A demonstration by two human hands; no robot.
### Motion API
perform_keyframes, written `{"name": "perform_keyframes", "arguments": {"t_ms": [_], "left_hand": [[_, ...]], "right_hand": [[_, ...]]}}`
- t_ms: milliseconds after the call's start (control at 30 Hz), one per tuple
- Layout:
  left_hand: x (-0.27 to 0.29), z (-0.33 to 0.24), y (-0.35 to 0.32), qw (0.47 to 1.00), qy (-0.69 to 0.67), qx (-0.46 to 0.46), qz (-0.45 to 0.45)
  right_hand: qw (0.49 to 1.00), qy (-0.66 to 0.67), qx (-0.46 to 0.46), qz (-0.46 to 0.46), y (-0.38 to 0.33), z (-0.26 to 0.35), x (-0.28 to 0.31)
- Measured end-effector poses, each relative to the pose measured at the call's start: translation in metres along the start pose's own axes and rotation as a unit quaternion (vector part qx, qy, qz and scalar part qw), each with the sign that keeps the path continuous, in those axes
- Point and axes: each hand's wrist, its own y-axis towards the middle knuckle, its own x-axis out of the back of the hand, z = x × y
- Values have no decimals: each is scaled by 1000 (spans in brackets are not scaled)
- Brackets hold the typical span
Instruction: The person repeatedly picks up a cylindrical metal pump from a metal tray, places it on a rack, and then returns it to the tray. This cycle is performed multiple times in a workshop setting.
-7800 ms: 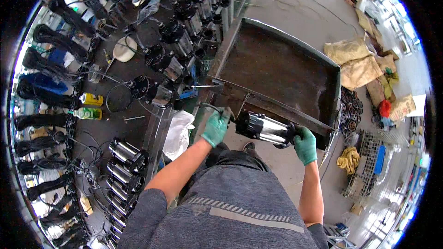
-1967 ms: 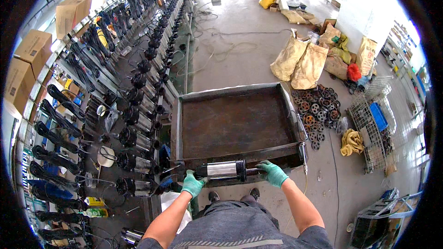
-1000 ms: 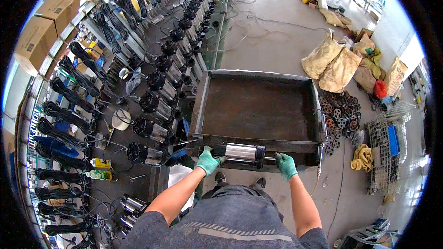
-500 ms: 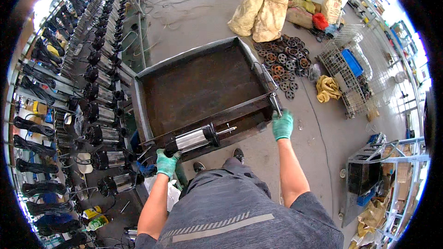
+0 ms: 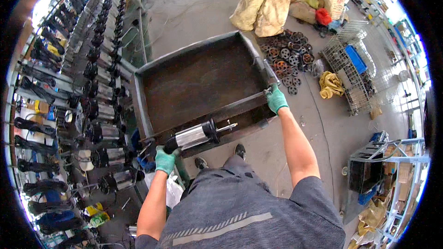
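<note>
A silver cylindrical motor (image 5: 193,137) with black end caps lies across the near ledge of a dark metal tray (image 5: 159,60), its thin shaft pointing right. My left hand (image 5: 165,160), in a green glove, is closed around the motor's left black end. Also green-gloved, my right hand (image 5: 277,99) is closed at the tray's near right corner, just below a metal bar (image 5: 272,71) along the right rim. What its fingers grip is hidden.
Rows of similar motors (image 5: 110,157) and coiled black cables (image 5: 37,166) fill racks at left. Beyond the tray's right side are a pile of black wheels (image 5: 293,57), sacks (image 5: 272,14) and a wire cage (image 5: 346,74). A metal cart (image 5: 364,175) stands at right.
My right hand has moved up and slightly left, from the lower end of a metal handle to the tray's corner. My left hand stays at the motor's end.
</note>
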Motion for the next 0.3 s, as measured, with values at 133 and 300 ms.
{"name": "perform_keyframes", "arguments": {"t_ms": [133,300], "left_hand": [[9,-30,-9,1000,17,19,9],[12,-37,-11,998,70,8,8]], "right_hand": [[947,241,-66,201,-51,20,-26],[872,386,-147,263,-92,36,-62]]}}
